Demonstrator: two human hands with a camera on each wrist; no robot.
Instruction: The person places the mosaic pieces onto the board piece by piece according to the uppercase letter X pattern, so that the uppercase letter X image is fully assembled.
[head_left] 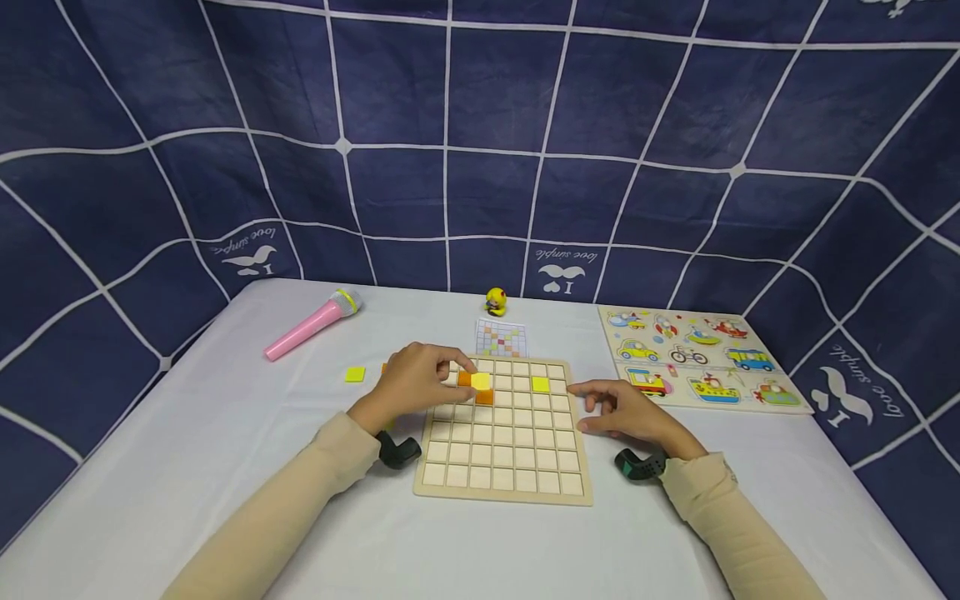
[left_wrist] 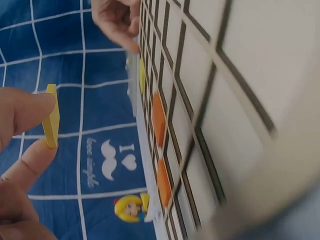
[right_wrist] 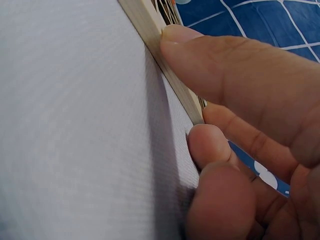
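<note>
My left hand point(head_left: 418, 379) pinches a small yellow square tile point(left_wrist: 52, 117) between thumb and finger, over the upper left part of a wooden grid board point(head_left: 517, 439). Two orange tiles point(head_left: 484, 397) sit in cells just beneath that hand, set diagonally to each other. Farther right on the board, a yellow tile point(head_left: 540, 384) fills one cell. My right hand point(head_left: 626, 410) rests at the board's right edge, thumb and index fingertip against its side, the other fingers loosely bent. In the right wrist view the thumb lies on the wooden edge point(right_wrist: 175, 80).
Left of the board lies a loose yellow tile point(head_left: 355, 374); other tiles are partly hidden by the left hand. A pink microphone point(head_left: 307, 329) lies farther back. Behind the board are a pattern card point(head_left: 501, 337) and a yellow-haired figurine point(head_left: 495, 302). A picture puzzle point(head_left: 705, 360) lies at right.
</note>
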